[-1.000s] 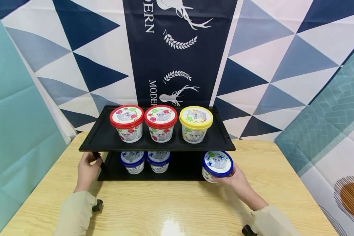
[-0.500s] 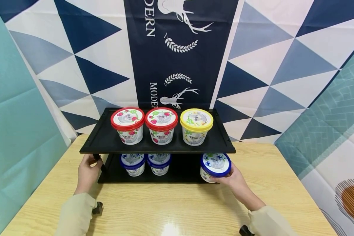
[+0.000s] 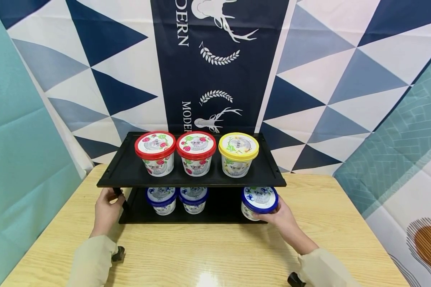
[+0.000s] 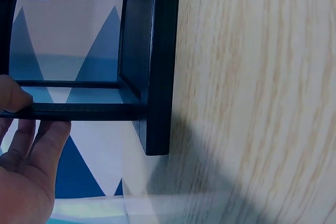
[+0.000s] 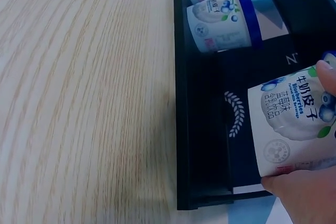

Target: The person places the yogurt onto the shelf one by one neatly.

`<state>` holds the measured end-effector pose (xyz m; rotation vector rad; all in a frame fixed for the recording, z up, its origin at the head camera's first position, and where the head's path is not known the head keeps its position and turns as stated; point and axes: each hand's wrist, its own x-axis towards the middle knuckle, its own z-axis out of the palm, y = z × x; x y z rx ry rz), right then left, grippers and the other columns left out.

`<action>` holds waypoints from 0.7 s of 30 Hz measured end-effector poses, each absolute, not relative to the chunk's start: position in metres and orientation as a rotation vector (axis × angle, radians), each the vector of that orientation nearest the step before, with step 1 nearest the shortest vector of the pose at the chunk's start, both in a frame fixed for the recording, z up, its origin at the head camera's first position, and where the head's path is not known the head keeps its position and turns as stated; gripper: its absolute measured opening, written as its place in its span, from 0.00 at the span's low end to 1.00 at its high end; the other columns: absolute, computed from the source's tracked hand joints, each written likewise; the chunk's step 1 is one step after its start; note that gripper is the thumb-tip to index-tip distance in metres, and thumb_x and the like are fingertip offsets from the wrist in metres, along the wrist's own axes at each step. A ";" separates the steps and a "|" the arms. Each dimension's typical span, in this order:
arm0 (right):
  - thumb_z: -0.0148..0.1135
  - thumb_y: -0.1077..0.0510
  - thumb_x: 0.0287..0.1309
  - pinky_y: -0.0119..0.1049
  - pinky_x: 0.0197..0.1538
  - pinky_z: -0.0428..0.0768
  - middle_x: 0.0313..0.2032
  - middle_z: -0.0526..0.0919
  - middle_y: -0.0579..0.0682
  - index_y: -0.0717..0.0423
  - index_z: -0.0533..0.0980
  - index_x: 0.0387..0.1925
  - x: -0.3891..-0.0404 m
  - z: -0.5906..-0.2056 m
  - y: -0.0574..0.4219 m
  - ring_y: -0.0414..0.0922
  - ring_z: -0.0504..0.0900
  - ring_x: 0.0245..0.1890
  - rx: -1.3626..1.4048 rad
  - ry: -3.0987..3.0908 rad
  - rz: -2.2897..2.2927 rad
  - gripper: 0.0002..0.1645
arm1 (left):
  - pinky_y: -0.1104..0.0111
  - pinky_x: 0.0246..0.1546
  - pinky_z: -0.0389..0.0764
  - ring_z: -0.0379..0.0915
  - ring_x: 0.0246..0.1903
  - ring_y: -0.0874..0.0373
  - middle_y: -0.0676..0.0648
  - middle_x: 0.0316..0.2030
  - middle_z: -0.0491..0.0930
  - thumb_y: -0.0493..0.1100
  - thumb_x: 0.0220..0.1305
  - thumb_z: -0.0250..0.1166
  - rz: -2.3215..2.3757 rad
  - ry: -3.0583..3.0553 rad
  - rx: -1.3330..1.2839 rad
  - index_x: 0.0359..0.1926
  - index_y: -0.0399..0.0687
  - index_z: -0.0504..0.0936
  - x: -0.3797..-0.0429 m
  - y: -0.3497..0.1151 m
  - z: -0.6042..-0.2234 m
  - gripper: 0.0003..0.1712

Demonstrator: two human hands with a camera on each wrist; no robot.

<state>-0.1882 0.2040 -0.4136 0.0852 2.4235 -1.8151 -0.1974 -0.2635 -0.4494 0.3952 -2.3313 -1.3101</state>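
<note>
My right hand grips a blueberry milk tub with a blue lid at the right end of the rack's lower shelf. In the right wrist view the tub's printed side faces the camera, thumb and fingers round it. My left hand pinches the black front post at the rack's left side. Two more blue-lidded tubs stand side by side on the left half of the lower shelf, partly hidden by the upper shelf.
On the black upper shelf stand two red-lidded tubs and a yellow-lidded tub. The rack sits on a light wood table, close to a patterned cloth backdrop.
My right hand has moved the blueberry milk tub left and further in, under the upper shelf's front edge. The left hand keeps its hold on the post. The head view has tilted slightly.
</note>
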 end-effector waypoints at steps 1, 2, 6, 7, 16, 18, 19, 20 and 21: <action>0.74 0.61 0.42 0.31 0.60 0.69 0.64 0.64 0.58 0.57 0.51 0.69 -0.188 -0.413 0.203 0.51 0.64 0.64 0.084 2.419 -1.819 0.56 | 0.89 0.32 0.67 0.72 0.42 0.63 0.40 0.46 0.76 0.34 0.63 0.55 -1.313 -2.331 0.399 0.45 0.39 0.70 -0.197 -0.264 -0.450 0.10; 0.74 0.62 0.42 0.31 0.60 0.69 0.64 0.64 0.58 0.58 0.52 0.68 -0.189 -0.413 0.203 0.51 0.64 0.64 0.083 2.415 -1.825 0.55 | 0.89 0.33 0.67 0.71 0.40 0.67 0.41 0.46 0.76 0.34 0.63 0.56 -1.314 -2.332 0.406 0.45 0.40 0.70 -0.198 -0.264 -0.450 0.10; 0.74 0.63 0.42 0.29 0.59 0.69 0.64 0.65 0.57 0.57 0.52 0.68 -0.190 -0.414 0.201 0.50 0.64 0.64 0.077 2.403 -1.842 0.55 | 0.88 0.33 0.67 0.64 0.36 0.79 0.42 0.46 0.76 0.34 0.63 0.56 -1.316 -2.338 0.407 0.45 0.41 0.71 -0.198 -0.265 -0.450 0.10; 0.73 0.63 0.42 0.28 0.59 0.69 0.64 0.65 0.57 0.57 0.52 0.68 -0.191 -0.414 0.201 0.50 0.64 0.63 0.078 2.402 -1.844 0.54 | 0.88 0.33 0.67 0.63 0.36 0.79 0.41 0.46 0.76 0.34 0.63 0.56 -1.316 -2.340 0.403 0.45 0.40 0.71 -0.198 -0.265 -0.450 0.10; 0.74 0.61 0.42 0.45 0.65 0.66 0.64 0.65 0.59 0.59 0.52 0.68 -0.193 -0.416 0.199 0.53 0.65 0.63 0.060 2.437 -1.809 0.55 | 0.89 0.32 0.67 0.64 0.36 0.78 0.41 0.46 0.76 0.34 0.62 0.56 -1.311 -2.342 0.403 0.45 0.40 0.71 -0.197 -0.264 -0.449 0.10; 0.74 0.61 0.42 0.47 0.66 0.65 0.64 0.65 0.60 0.59 0.51 0.68 -0.193 -0.416 0.199 0.54 0.65 0.63 0.057 2.436 -1.809 0.56 | 0.90 0.32 0.67 0.63 0.35 0.79 0.41 0.46 0.76 0.34 0.62 0.56 -1.311 -2.339 0.406 0.45 0.40 0.71 -0.197 -0.264 -0.449 0.10; 0.74 0.61 0.42 0.47 0.66 0.65 0.64 0.65 0.60 0.59 0.51 0.68 -0.193 -0.416 0.199 0.54 0.65 0.63 0.057 2.430 -1.814 0.55 | 0.89 0.32 0.68 0.63 0.35 0.79 0.40 0.46 0.76 0.34 0.62 0.56 -1.310 -2.336 0.402 0.45 0.40 0.71 -0.197 -0.264 -0.449 0.10; 0.74 0.61 0.42 0.47 0.66 0.65 0.64 0.64 0.60 0.59 0.51 0.68 -0.193 -0.416 0.199 0.54 0.65 0.63 0.057 2.430 -1.814 0.55 | 0.89 0.32 0.68 0.63 0.36 0.79 0.40 0.45 0.76 0.33 0.62 0.56 -1.311 -2.336 0.402 0.45 0.40 0.71 -0.197 -0.264 -0.448 0.10; 0.74 0.61 0.42 0.47 0.66 0.66 0.64 0.65 0.60 0.59 0.51 0.68 -0.194 -0.416 0.199 0.54 0.65 0.63 0.059 2.433 -1.810 0.55 | 0.89 0.32 0.68 0.63 0.35 0.79 0.41 0.45 0.76 0.34 0.62 0.56 -1.311 -2.336 0.404 0.45 0.40 0.71 -0.197 -0.264 -0.448 0.10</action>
